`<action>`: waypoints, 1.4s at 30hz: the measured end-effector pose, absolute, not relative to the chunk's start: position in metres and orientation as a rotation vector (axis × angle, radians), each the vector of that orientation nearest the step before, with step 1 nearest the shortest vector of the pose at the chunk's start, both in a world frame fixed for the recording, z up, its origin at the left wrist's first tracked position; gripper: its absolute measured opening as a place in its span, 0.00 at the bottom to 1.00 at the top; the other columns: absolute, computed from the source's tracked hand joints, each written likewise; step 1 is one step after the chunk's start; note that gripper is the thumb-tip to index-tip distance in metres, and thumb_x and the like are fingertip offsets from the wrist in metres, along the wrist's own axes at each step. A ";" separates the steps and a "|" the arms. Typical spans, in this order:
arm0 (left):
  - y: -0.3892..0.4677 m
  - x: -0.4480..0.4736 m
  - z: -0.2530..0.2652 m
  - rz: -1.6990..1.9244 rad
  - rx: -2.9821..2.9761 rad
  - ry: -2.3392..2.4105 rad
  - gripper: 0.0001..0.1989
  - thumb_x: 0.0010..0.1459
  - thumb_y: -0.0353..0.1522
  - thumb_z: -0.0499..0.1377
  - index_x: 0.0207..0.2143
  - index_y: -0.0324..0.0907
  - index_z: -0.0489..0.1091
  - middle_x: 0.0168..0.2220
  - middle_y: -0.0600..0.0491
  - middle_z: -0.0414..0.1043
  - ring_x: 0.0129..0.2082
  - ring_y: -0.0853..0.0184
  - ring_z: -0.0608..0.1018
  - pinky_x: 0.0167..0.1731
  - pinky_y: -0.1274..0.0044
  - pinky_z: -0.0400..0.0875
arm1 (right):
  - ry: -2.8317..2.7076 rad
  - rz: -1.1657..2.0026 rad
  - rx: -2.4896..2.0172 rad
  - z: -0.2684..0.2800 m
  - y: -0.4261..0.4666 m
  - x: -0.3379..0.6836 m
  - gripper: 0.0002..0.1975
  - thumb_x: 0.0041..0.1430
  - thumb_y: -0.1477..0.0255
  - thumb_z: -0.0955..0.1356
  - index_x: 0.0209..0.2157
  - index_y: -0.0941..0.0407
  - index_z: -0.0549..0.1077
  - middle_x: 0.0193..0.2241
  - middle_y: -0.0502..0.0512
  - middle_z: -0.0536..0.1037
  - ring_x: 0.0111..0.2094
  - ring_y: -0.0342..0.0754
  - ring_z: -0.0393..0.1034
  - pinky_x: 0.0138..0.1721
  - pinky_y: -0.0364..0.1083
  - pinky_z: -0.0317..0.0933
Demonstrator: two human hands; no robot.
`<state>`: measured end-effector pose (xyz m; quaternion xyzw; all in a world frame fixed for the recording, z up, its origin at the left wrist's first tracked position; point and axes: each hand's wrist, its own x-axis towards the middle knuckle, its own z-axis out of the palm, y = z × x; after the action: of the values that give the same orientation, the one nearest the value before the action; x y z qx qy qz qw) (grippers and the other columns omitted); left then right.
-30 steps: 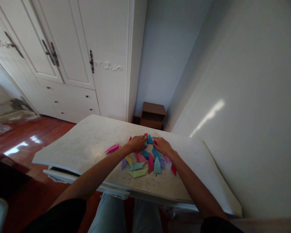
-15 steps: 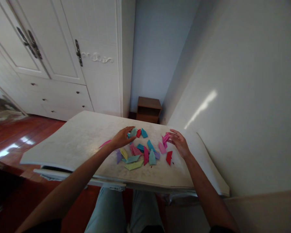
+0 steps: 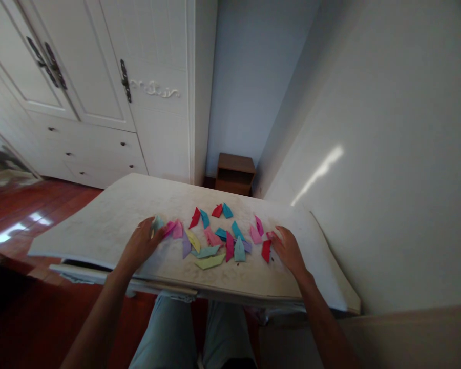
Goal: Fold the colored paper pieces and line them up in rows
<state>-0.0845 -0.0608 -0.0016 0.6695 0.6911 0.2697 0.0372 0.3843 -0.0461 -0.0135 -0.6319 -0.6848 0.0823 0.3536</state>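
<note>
Several small folded paper boats in many colours lie spread over the pale table [image 3: 111,215]. On the left side, my left hand [image 3: 141,245] has its fingers around a pale green paper boat [image 3: 158,223]. Right beside its fingertips are a magenta folded piece and a pink folded piece [image 3: 177,229]. My right hand [image 3: 289,248] is at the right of the group with its fingers apart, the fingertips at the upper edge of a red paper boat [image 3: 266,251]. Two pink boats [image 3: 255,234] are just left of that hand. Whether the fingertips touch the red boat is hard to see.
More boats fill the middle, among them a yellow-green one [image 3: 210,261] and a blue one [image 3: 227,210]. A white wardrobe [image 3: 157,128] and a small brown cabinet [image 3: 236,164] stand beyond the table. A white wall [image 3: 388,179] rises along the right.
My left hand has carried the pale green boat from the back middle to the left. My right hand has let go of the magenta-pink boat and come down toward the red one.
</note>
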 end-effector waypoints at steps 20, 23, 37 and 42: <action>-0.050 -0.053 -0.003 0.436 2.321 2.143 0.41 0.59 0.53 0.48 0.64 0.33 0.55 0.66 0.35 0.50 0.67 0.44 0.49 0.61 0.52 0.47 | -2.332 0.083 -1.407 -0.029 0.002 0.189 0.35 0.64 0.50 0.58 0.59 0.63 0.64 0.60 0.72 0.63 0.62 0.64 0.53 0.61 0.63 0.49; -0.048 -0.071 -0.007 0.461 2.290 2.246 0.37 0.62 0.50 0.47 0.63 0.32 0.56 0.65 0.33 0.52 0.66 0.42 0.52 0.60 0.51 0.49 | -2.341 0.058 -1.375 -0.027 0.008 0.168 0.32 0.64 0.51 0.58 0.59 0.61 0.65 0.60 0.70 0.64 0.62 0.63 0.54 0.60 0.63 0.50; -0.068 -0.103 0.007 0.719 2.108 2.407 0.34 0.64 0.47 0.44 0.64 0.33 0.53 0.66 0.33 0.48 0.67 0.42 0.45 0.56 0.41 0.44 | -2.323 0.161 -1.202 0.001 0.019 0.118 0.23 0.67 0.63 0.59 0.56 0.61 0.69 0.55 0.67 0.70 0.59 0.57 0.61 0.61 0.59 0.51; -0.077 -0.090 0.012 0.684 2.617 1.829 0.32 0.63 0.47 0.49 0.63 0.38 0.56 0.67 0.41 0.51 0.68 0.50 0.42 0.63 0.50 0.38 | -2.364 0.174 -0.950 0.022 -0.021 0.132 0.26 0.67 0.60 0.59 0.61 0.58 0.63 0.60 0.64 0.66 0.62 0.56 0.56 0.62 0.59 0.51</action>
<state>-0.0902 -0.0771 0.0125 0.7999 0.5591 0.2090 -0.0620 0.1318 -0.0207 0.0223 -0.3561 -0.8860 0.0654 0.2896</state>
